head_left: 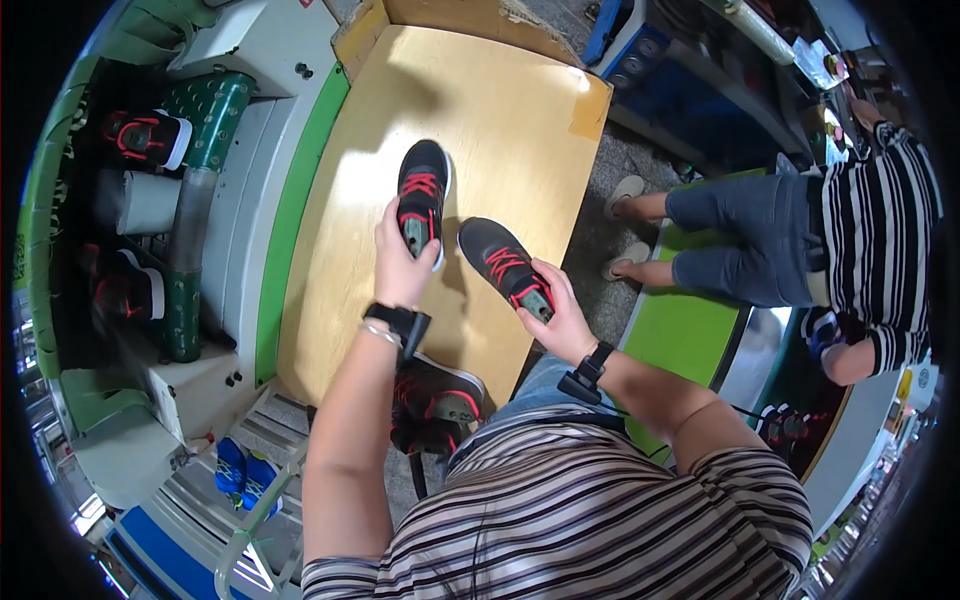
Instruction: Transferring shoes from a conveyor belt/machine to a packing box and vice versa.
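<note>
Two black sneakers with red laces and white soles are in my hands over a light wooden table (pixel 490 90). My left hand (pixel 402 262) is closed round the heel of the left sneaker (pixel 424 180), its toe pointing away from me. The heel of the right sneaker (pixel 490 258) is in the grip of my right hand (pixel 562 318), and that shoe tilts with its toe to the upper left. A greenish insert shows inside each opening. Below the table's near edge, by my left forearm, sits another pair of black and red sneakers (pixel 450 392).
On the left, a machine with a green roller conveyor (pixel 205 120) carries black and red shoes (pixel 150 138). Blue shoes (pixel 245 475) rest on a rack at lower left. Cardboard (pixel 480 18) edges the table's far side. A person in a striped shirt (pixel 870 230) stands at right beside a green bench (pixel 680 340).
</note>
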A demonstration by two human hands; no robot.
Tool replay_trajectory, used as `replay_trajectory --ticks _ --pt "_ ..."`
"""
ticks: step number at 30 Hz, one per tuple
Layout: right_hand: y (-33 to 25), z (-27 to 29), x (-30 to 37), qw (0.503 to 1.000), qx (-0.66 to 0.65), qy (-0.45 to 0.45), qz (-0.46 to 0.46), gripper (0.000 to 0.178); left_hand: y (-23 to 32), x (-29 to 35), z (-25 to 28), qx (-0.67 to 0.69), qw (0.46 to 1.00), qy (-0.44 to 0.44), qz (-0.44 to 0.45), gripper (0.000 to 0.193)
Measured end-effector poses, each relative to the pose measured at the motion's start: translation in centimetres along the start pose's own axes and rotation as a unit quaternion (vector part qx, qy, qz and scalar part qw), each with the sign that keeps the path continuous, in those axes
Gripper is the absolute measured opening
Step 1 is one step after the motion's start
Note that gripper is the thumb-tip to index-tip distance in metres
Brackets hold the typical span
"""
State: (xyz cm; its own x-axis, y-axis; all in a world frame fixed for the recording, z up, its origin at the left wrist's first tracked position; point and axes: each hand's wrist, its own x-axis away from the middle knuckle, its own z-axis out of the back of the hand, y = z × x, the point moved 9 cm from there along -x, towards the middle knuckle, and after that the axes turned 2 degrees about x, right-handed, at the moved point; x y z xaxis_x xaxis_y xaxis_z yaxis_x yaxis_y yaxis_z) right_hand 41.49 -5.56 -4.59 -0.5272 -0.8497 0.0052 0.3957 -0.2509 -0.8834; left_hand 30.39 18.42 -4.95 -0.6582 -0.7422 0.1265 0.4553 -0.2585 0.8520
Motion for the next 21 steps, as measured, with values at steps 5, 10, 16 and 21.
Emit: replay_trajectory --ticks 5,10,16,21 --pt "1.1 0.1 0.9 1.0 -0.004 -0.021 -0.005 0.082 -0.6 9.5 -1.8 -0.031 0.996 0.023 0.075 0.07" --pt "1.8 0.2 0.8 1.0 0.0 -0.02 -0.005 0.091 0.6 9.0 -1.9 0.004 0.984 0.135 0.114 0.1" --pt "0.5 -1.3 0.9 0.995 -0.045 -0.077 -0.042 0.094 -2.3 5.5 0.5 0.193 0.972 0.122 0.052 0.096" --pt "0.3 -0.3 0.6 0.994 -0.027 -0.074 -0.07 0.095 0.0 7.8 3.4 0.667 0.717 0.083 0.186 0.083"
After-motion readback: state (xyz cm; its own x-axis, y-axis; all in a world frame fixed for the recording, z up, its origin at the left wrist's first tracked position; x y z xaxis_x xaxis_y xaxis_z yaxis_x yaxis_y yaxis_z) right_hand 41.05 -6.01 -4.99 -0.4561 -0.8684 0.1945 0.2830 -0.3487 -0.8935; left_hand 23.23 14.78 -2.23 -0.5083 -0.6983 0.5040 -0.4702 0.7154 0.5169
